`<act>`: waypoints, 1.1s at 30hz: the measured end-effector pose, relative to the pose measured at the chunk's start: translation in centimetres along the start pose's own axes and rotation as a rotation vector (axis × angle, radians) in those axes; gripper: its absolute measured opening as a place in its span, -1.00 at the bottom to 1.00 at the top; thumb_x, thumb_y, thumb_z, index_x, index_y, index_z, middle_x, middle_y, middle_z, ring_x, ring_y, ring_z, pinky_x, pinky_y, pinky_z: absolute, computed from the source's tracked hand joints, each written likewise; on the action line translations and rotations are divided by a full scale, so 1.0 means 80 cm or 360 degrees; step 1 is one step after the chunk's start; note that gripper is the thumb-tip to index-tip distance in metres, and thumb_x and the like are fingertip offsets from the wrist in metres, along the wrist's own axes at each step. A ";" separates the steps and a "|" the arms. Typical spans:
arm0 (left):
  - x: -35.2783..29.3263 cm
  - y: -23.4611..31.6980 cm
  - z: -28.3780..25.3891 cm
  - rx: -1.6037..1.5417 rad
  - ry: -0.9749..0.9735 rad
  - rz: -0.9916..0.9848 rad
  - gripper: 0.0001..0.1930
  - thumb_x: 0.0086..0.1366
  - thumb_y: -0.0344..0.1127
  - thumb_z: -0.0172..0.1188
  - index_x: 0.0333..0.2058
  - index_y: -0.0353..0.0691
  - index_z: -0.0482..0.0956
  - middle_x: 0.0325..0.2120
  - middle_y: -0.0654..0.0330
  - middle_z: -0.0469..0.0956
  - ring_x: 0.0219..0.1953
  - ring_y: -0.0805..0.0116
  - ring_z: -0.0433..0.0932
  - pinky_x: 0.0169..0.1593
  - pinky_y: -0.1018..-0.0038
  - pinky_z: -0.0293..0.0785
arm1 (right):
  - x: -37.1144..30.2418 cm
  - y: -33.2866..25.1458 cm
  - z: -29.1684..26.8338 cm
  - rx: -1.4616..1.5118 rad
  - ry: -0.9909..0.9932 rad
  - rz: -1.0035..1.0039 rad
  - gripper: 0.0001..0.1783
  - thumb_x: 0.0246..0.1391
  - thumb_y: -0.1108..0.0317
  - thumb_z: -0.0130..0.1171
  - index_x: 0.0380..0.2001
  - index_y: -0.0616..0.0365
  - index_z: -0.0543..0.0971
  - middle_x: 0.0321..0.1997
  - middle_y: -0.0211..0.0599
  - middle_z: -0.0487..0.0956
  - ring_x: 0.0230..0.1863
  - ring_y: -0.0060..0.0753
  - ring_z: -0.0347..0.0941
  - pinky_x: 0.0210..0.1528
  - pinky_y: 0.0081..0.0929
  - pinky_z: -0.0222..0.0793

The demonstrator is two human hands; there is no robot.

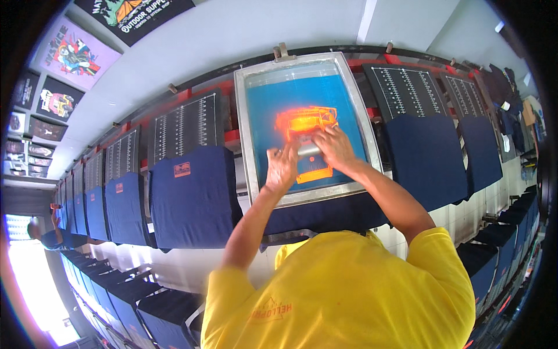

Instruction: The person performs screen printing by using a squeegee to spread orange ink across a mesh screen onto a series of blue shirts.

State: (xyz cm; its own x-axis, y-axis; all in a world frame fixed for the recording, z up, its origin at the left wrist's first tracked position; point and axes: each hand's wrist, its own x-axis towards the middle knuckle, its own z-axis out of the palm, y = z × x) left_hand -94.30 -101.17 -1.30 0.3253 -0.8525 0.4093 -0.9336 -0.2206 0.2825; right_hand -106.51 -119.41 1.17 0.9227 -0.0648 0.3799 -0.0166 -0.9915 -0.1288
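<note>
A screen-printing frame [239,134] with pale metal edges and blue mesh [267,93] lies over a dark navy shirt [325,214]. Bright orange ink [308,121] is spread on the mesh around a printed design, with an orange patch nearer me. Both my hands are closed on a grey squeegee [307,150] resting on the mesh, just on my side of the ink. My left hand [282,166] grips its left end and my right hand [336,149] its right end. The squeegee's lower edge is hidden by my fingers.
Navy shirts on black boards [181,128] line the left, several with small orange prints; more boards [407,90] stand right. A metal clamp [283,52] is at the frame's far edge. Another row of shirts [168,314] is behind me. Another person [55,235] works far left.
</note>
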 end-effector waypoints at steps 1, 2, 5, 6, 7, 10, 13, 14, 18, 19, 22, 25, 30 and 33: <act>0.018 -0.009 -0.002 0.0004 -0.0046 -0.0025 -0.63 0.23 -0.49 0.15 0.04 -0.20 0.46 -0.09 0.11 0.61 -0.08 0.22 0.63 0.02 0.20 0.25 | 0.015 0.009 -0.004 0.0059 -0.0059 0.0050 -0.81 -0.12 0.43 0.25 -0.34 0.17 0.60 -0.22 -0.22 0.65 -0.09 -0.15 0.52 -0.09 -0.17 0.38; 0.035 -0.016 -0.008 0.0013 -0.0090 -0.0050 -0.65 0.25 -0.48 0.13 0.03 -0.20 0.46 -0.13 0.08 0.62 -0.10 0.20 0.63 0.02 0.19 0.26 | 0.031 0.016 -0.011 0.0119 -0.0113 0.0097 -0.83 -0.13 0.44 0.26 -0.37 0.16 0.60 -0.26 -0.22 0.65 -0.10 -0.12 0.53 -0.09 -0.14 0.39; 0.066 -0.027 -0.028 -0.0060 -0.0137 -0.0076 -0.71 0.30 -0.48 0.07 0.00 -0.22 0.50 -0.22 0.02 0.63 -0.15 0.12 0.63 0.03 0.14 0.27 | 0.064 0.040 -0.020 0.0177 -0.0171 0.0114 -0.88 -0.15 0.44 0.29 -0.44 0.13 0.60 -0.35 -0.22 0.64 -0.16 -0.05 0.54 -0.13 -0.08 0.40; 0.072 -0.030 -0.031 -0.0067 -0.0115 -0.0065 -0.72 0.28 -0.49 0.08 -0.02 -0.22 0.52 -0.20 0.04 0.61 -0.18 0.12 0.63 0.02 0.13 0.26 | 0.069 0.044 -0.021 0.0175 -0.0178 0.0102 -0.89 -0.15 0.45 0.30 -0.46 0.12 0.60 -0.38 -0.23 0.64 -0.17 -0.04 0.54 -0.15 -0.07 0.40; 0.077 -0.028 -0.036 -0.0077 -0.0099 -0.0060 -0.73 0.26 -0.51 0.09 -0.05 -0.22 0.53 -0.18 0.06 0.59 -0.21 0.13 0.63 0.02 0.12 0.25 | 0.072 0.043 -0.030 0.0186 -0.0164 0.0097 -0.88 -0.16 0.45 0.30 -0.45 0.11 0.60 -0.37 -0.23 0.64 -0.17 -0.04 0.54 -0.15 -0.07 0.39; 0.085 -0.015 -0.060 -0.0048 0.0079 0.0028 -0.71 0.28 -0.48 0.09 -0.02 -0.24 0.53 -0.16 0.07 0.60 -0.16 0.14 0.61 0.05 0.11 0.25 | 0.077 0.038 -0.067 0.0168 -0.0114 0.0078 -0.84 -0.19 0.46 0.30 -0.43 0.10 0.59 -0.34 -0.24 0.64 -0.14 -0.04 0.53 -0.13 -0.07 0.38; 0.073 0.007 -0.072 -0.0044 0.0128 0.0021 -0.67 0.33 -0.49 0.05 0.07 -0.22 0.47 -0.10 0.04 0.62 -0.09 0.12 0.60 0.11 0.14 0.24 | 0.057 0.016 -0.094 0.0077 -0.0055 0.0066 -0.80 -0.20 0.47 0.29 -0.38 0.11 0.58 -0.31 -0.25 0.63 -0.12 -0.07 0.51 -0.11 -0.09 0.34; 0.063 0.013 -0.074 -0.0019 0.0110 0.0043 -0.65 0.30 -0.51 0.08 0.07 -0.22 0.47 -0.08 0.06 0.61 -0.08 0.15 0.60 0.11 0.15 0.23 | 0.045 0.009 -0.093 0.0067 -0.0028 0.0048 -0.78 -0.20 0.48 0.29 -0.36 0.13 0.58 -0.31 -0.26 0.62 -0.11 -0.08 0.49 -0.11 -0.11 0.32; -0.005 0.051 -0.074 0.0025 0.0160 0.0189 -0.54 0.15 -0.58 0.18 0.07 -0.21 0.48 0.00 0.15 0.58 -0.08 0.25 0.60 0.14 0.16 0.20 | -0.024 -0.033 -0.083 0.0085 0.0059 -0.0020 -0.63 -0.25 0.51 0.31 -0.24 0.15 0.57 -0.15 -0.31 0.61 -0.07 -0.20 0.45 -0.13 -0.20 0.27; -0.024 0.060 -0.073 0.0008 0.0087 0.0139 -0.54 0.14 -0.57 0.18 0.06 -0.22 0.48 0.01 0.16 0.58 -0.05 0.27 0.60 0.15 0.16 0.20 | -0.042 -0.042 -0.075 0.0089 0.0008 -0.0002 -0.58 -0.27 0.52 0.32 -0.20 0.15 0.58 -0.09 -0.33 0.61 -0.06 -0.23 0.44 -0.13 -0.21 0.27; -0.074 0.081 -0.056 -0.0163 0.0041 -0.0003 -0.50 0.12 -0.53 0.27 0.08 -0.17 0.47 0.06 0.19 0.56 0.08 0.31 0.56 0.20 0.16 0.20 | -0.087 -0.064 -0.050 0.0147 -0.0014 -0.0018 -0.50 -0.31 0.51 0.35 -0.14 0.15 0.57 0.00 -0.36 0.57 -0.03 -0.24 0.43 -0.12 -0.21 0.27; -0.107 0.086 -0.047 -0.0266 -0.0108 -0.0091 -0.50 0.13 -0.50 0.28 0.09 -0.17 0.47 0.11 0.19 0.53 0.22 0.30 0.47 0.33 0.10 0.13 | -0.113 -0.080 -0.033 0.0167 -0.0107 -0.0003 -0.43 -0.30 0.45 0.40 -0.07 0.16 0.55 0.07 -0.36 0.53 0.06 -0.22 0.40 -0.08 -0.19 0.29; -0.136 0.084 -0.044 -0.0412 -0.0197 -0.0181 -0.50 0.17 -0.50 0.25 0.12 -0.20 0.44 0.18 0.19 0.48 0.36 0.27 0.31 0.48 0.01 -0.02 | -0.125 -0.099 -0.034 0.0353 -0.0147 0.0017 -0.36 -0.20 0.26 0.49 0.01 0.19 0.53 0.15 -0.33 0.48 0.09 -0.17 0.37 0.00 -0.17 0.30; -0.150 0.084 -0.037 -0.0444 -0.0186 -0.0212 -0.54 0.21 -0.50 0.20 0.11 -0.21 0.44 0.19 0.17 0.46 0.37 0.23 0.30 0.48 0.00 -0.02 | -0.131 -0.103 -0.035 0.0422 -0.0169 0.0014 -0.33 -0.11 0.07 0.46 0.03 0.22 0.53 0.19 -0.26 0.46 0.12 -0.11 0.35 0.07 -0.15 0.28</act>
State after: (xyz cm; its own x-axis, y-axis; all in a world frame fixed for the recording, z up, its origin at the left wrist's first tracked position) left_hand -104.04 -91.05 -1.77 0.4070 -0.8771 0.2551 -0.8016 -0.2090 0.5602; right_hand -117.11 -110.92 0.82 0.9585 -0.0472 0.2812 0.0636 -0.9260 -0.3720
